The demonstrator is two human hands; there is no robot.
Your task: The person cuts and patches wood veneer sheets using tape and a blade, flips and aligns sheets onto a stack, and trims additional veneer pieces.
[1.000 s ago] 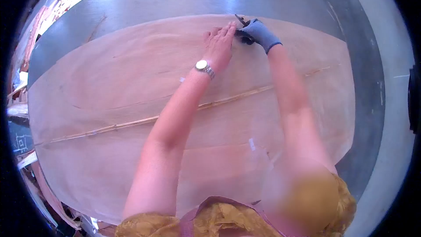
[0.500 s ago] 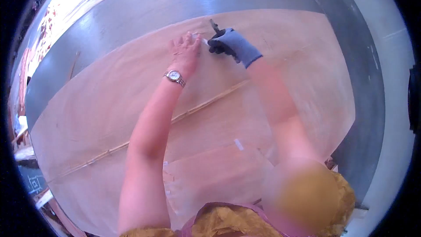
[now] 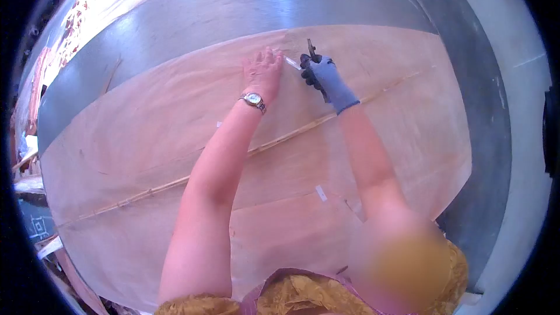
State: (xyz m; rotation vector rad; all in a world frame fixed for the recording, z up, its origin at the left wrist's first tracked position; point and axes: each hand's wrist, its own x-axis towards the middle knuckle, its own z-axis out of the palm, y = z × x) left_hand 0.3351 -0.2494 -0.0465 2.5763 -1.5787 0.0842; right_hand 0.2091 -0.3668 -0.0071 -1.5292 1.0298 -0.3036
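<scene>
My left hand [image 3: 262, 73], bare with a watch [image 3: 253, 100] at the wrist, lies flat near the upper edge of a large pinkish-brown sheet [image 3: 146, 128]. Its fingers are stretched out on the surface. My right hand [image 3: 322, 79] wears a blue-grey glove with dark fingers and grips a narrow dark tool [image 3: 312, 48]. The tool's upper end sticks out past the fingers; its exact kind is unclear. Between both hands a short whitish strip [image 3: 292, 62] lies on the sheet, running toward the gloved fingertips. Whether those fingers touch it I cannot tell.
A long thin stick [image 3: 286, 136] crosses the sheet diagonally below my hands. Small white strips [image 3: 321, 193] dot the sheet. Around it shows a smooth grey surface [image 3: 233, 9]. Reddish scraps [image 3: 41, 90] clutter the far left.
Both hands appear lower and farther right in view, and the sheet's upper edge also sits lower. The whitish strip between the hands shows more fully. The right hand still holds the dark tool.
</scene>
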